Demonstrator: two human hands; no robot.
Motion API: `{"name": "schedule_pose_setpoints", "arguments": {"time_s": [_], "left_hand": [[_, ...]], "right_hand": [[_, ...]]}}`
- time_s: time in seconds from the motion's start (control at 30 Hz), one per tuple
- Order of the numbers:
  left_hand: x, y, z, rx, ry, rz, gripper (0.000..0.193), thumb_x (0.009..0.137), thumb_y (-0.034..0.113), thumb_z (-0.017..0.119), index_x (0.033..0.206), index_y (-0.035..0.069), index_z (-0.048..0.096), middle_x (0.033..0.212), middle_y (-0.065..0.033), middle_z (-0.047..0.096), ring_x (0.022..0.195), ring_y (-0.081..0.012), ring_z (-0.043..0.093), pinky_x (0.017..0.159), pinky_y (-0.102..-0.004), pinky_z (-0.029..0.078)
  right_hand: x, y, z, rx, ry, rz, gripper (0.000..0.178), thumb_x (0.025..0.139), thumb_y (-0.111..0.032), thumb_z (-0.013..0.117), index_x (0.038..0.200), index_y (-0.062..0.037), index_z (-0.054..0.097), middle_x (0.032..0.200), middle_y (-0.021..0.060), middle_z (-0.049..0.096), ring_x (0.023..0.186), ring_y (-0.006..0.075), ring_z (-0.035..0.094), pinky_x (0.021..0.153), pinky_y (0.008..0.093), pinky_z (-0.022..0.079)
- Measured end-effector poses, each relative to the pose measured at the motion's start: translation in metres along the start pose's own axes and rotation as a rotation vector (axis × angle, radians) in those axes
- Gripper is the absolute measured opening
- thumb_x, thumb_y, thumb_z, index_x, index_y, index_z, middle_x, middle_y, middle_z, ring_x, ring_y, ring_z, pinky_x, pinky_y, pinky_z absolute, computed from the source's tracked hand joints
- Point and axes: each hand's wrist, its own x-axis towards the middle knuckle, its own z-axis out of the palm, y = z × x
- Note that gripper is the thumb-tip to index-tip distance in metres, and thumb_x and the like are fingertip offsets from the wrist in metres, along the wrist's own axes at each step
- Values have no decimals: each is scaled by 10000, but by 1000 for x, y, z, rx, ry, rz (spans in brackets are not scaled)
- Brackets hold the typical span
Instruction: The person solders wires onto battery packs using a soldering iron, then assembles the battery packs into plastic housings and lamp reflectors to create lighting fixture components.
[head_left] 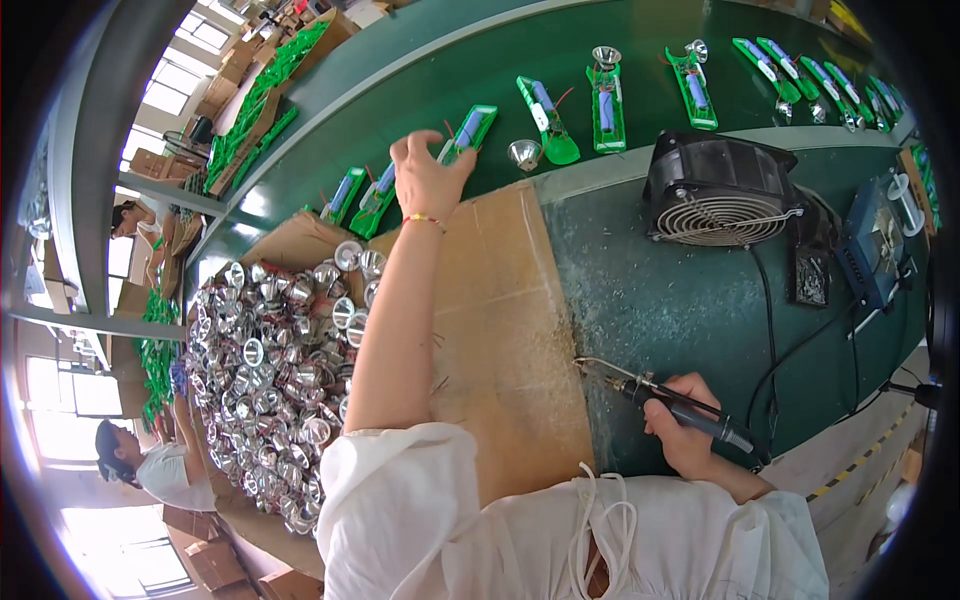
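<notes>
My left hand (430, 182) reaches over the far green surface, thumb and fingers apart. Just beyond the thumb lies a green plastic housing (480, 120) with a blue cylindrical cell; whether I touch it is hard to tell. Partly behind my fingers is a second green housing (375, 200). In my right hand (685, 425) is a soldering iron (700, 418) with a thin metal tube along it, its tip over the edge of a brown board (500, 330). Farther right, a silver reflector cup (524, 154) rests beside another housing (549, 122) with a red wire.
A heap of silver reflector cups (265, 350) fills a cardboard box left of my arm. A black fan (720, 190) and a blue soldering unit (875, 240) stand right, with cables (768, 340) trailing near the iron. More housings line the far surface. A co-worker (160, 465) is at left.
</notes>
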Motion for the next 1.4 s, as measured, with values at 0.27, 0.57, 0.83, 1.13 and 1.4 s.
{"name": "schedule_pose_setpoints", "arguments": {"time_s": [0.27, 0.57, 0.83, 1.13, 1.4], "left_hand": [[-50, 7, -73, 45, -395, 26, 345, 607, 139, 654, 948, 115, 610, 1019, -147, 499, 919, -306, 544, 787, -379, 464], [-225, 35, -172, -163, -199, -121, 363, 654, 115, 717, 972, 36, 561, 1005, -138, 530, 871, -299, 537, 744, -366, 459], [-241, 13, -194, 263, -229, 4, 292, 661, 89, 646, 950, 78, 603, 1032, -66, 519, 946, -254, 488, 850, -392, 363], [-230, -6, -167, 525, -198, 64, 268, 645, 156, 668, 906, 127, 613, 987, -57, 509, 961, -251, 476, 835, -396, 373], [-211, -15, -198, 242, -179, 112, 277, 666, 20, 563, 899, 142, 652, 1085, -84, 507, 1075, -301, 442, 903, -422, 344]], "right_hand": [[2, -5, 2, 19, -60, 32, 165, 772, -50, 647, 823, -22, 492, 675, 35, 559, 559, 58, 512, 491, 212, 417], [5, -5, 8, -26, -7, -49, 150, 787, -49, 609, 823, 4, 474, 665, 65, 541, 505, 81, 510, 452, 216, 432], [-7, -5, 16, -61, -37, -156, 169, 790, -70, 619, 827, 2, 471, 693, 62, 530, 506, 74, 506, 447, 201, 430], [-23, -5, 8, -118, -23, -149, 175, 789, -76, 622, 829, 7, 474, 712, 72, 534, 508, 75, 511, 446, 202, 426], [-23, -8, 13, -92, -60, -137, 177, 788, -74, 625, 827, 9, 474, 717, 71, 543, 512, 76, 511, 443, 208, 429]]}}
